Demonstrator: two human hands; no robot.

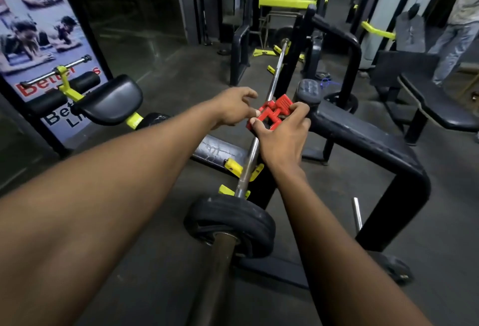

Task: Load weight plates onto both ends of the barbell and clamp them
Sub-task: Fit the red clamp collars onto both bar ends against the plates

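Observation:
A steel barbell (250, 157) runs from the bottom middle away to the rack at the back. A black weight plate (233, 222) sits on its near sleeve. A red plastic clamp (272, 113) is held above the bar's shaft, its lever flap raised. My right hand (282, 134) grips the clamp from below and the side. My left hand (236, 108) pinches the clamp's left edge with thumb and forefinger, the other fingers spread. Whether the clamp encircles the bar is hidden by my hands.
Black rack tubing (363, 139) curves along the right of the bar, with yellow hooks (233, 167) under it. A padded bench (114, 100) stands left, another bench (438, 108) right. A person (456, 35) stands at the far right. A short steel peg (357, 211) rises near the rack.

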